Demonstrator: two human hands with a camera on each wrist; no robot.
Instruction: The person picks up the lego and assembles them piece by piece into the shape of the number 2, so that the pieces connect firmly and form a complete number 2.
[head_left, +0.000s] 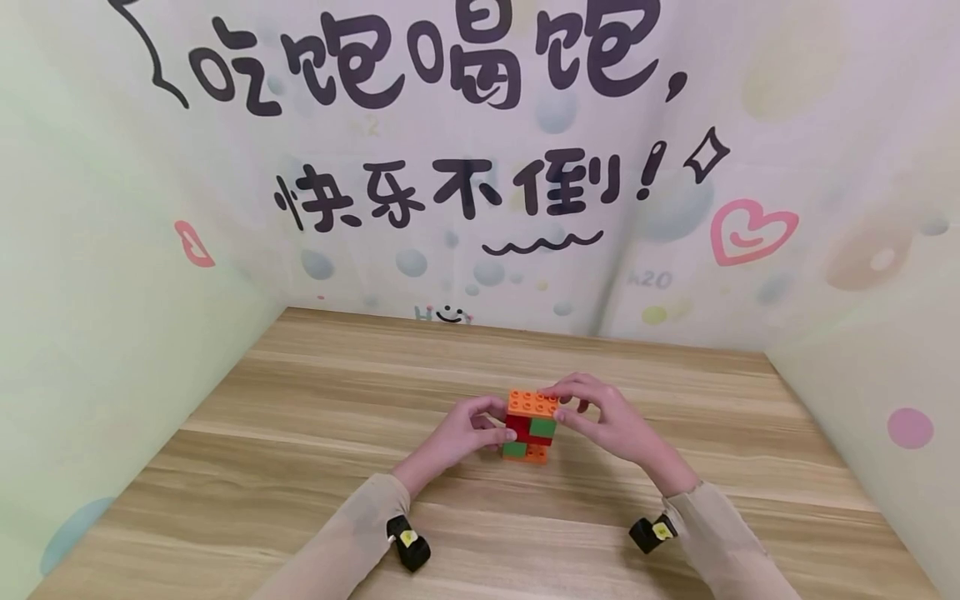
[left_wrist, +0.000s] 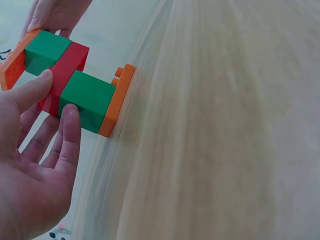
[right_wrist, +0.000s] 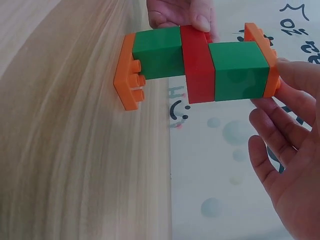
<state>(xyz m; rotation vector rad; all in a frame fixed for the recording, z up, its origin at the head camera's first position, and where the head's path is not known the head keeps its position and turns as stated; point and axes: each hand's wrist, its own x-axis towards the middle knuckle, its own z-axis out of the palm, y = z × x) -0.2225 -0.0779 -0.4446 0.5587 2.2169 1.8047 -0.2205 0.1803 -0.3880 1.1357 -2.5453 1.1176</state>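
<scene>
A small stack of toy building bricks stands on the table. Its base is an orange plate (head_left: 537, 456), carrying a green brick (left_wrist: 87, 100) at the left. A red brick (right_wrist: 199, 70) lies across the middle. Above it, to the right, sits a second green brick (right_wrist: 240, 71), topped by another orange plate (head_left: 528, 403) with studs facing up. From the left side, my left hand (head_left: 468, 429) holds the stack, thumb on the red brick and a fingertip against the lower green one. At the right end of the top orange plate, my right hand (head_left: 611, 421) pinches its edge between thumb and fingers.
The wood-grain table (head_left: 300, 467) runs back to a white printed backdrop (head_left: 420, 275) with large black lettering. Pale walls (head_left: 97, 317) close in the left and right sides. Each sleeve cuff carries a black wrist camera (head_left: 408, 543).
</scene>
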